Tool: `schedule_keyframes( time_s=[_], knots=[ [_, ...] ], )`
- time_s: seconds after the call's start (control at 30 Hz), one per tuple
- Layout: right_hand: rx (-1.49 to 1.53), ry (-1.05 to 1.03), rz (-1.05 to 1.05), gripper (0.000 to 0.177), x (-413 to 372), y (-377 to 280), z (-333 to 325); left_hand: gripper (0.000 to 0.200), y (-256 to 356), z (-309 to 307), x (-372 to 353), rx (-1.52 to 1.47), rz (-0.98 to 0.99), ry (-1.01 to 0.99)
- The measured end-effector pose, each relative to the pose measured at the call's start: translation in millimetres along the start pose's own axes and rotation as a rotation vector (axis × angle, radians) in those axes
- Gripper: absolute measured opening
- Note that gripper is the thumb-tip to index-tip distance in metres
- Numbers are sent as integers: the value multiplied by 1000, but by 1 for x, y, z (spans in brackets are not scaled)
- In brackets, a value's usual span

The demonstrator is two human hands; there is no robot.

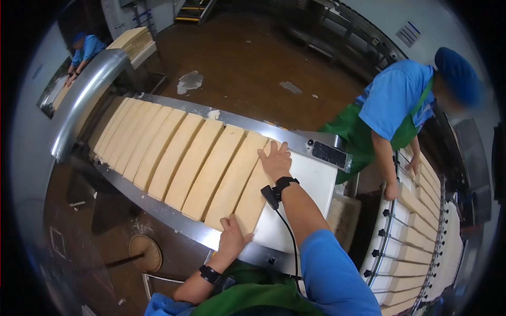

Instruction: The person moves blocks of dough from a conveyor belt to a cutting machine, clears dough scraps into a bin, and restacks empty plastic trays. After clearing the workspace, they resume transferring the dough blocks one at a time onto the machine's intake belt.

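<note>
A row of long pale slabs [196,152] lies side by side across a conveyor with a white belt [311,181]. Both of my hands are on the slab nearest the belt's bare end. My right hand [275,159] rests with fingers spread over its far end. At its near end, my left hand [233,239] touches the slab with fingers apart, thumb side against it. Neither hand wraps round the slab. Dark bands are on both wrists, and a cable runs from the right one.
A co-worker [398,102] in blue and green handles slabs on a second conveyor [382,237] at right. Metal rails [195,230] edge my belt. A curved metal cover [89,100] stands at its far left end. Another person [87,50] is farther back. A round stool [145,253] stands below left.
</note>
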State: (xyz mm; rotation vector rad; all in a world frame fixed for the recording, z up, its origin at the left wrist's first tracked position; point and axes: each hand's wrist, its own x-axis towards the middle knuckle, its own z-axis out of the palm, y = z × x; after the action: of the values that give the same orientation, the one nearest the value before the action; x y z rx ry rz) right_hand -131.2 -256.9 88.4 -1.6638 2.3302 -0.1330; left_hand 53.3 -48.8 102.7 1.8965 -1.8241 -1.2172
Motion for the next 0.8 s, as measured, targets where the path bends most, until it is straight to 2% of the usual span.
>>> schedule_keyframes(
  time_s=[0.03,0.07,0.17,0.2,0.27,0.3,0.37,0.4,0.47,0.5,0.53,0.57,0.63,0.7,0.77,0.8],
  knots=[
    [-12,-14,36,62,-1,2,-3,90,2,-2,3,-5,7,-13],
    [-6,87,68,59,-1,11,6,90,4,-3,5,2,29,-36],
    [97,64,274,63,-17,51,-23,87,3,3,7,39,122,-95],
    [157,34,369,72,-21,75,-33,86,1,9,11,81,250,-71],
    [106,152,450,75,-43,118,-46,83,1,19,22,108,495,-99],
    [38,228,458,79,-58,138,-50,85,17,21,23,25,403,-242],
    [270,335,563,87,-74,181,-44,83,29,47,17,78,389,-326],
    [402,331,628,86,-91,191,-54,83,42,57,15,95,435,-368],
    [500,398,738,86,-121,226,-55,79,67,73,7,202,365,-245],
    [594,438,793,86,-136,244,-52,79,76,82,2,217,401,-268],
    [511,558,769,85,-154,264,-48,75,84,90,-2,201,518,-175],
    [517,580,808,85,-177,288,-44,72,92,99,-9,180,632,-84],
    [730,769,876,80,-254,317,-79,70,117,116,-24,142,732,-138],
    [618,1050,925,72,-324,361,-84,71,151,134,-53,118,964,-237],
    [493,1028,1069,72,-398,410,-89,73,180,153,-89,89,1124,-349],
    [538,1018,1117,72,-434,430,-96,74,193,162,-108,64,1224,-429]
  ],
)
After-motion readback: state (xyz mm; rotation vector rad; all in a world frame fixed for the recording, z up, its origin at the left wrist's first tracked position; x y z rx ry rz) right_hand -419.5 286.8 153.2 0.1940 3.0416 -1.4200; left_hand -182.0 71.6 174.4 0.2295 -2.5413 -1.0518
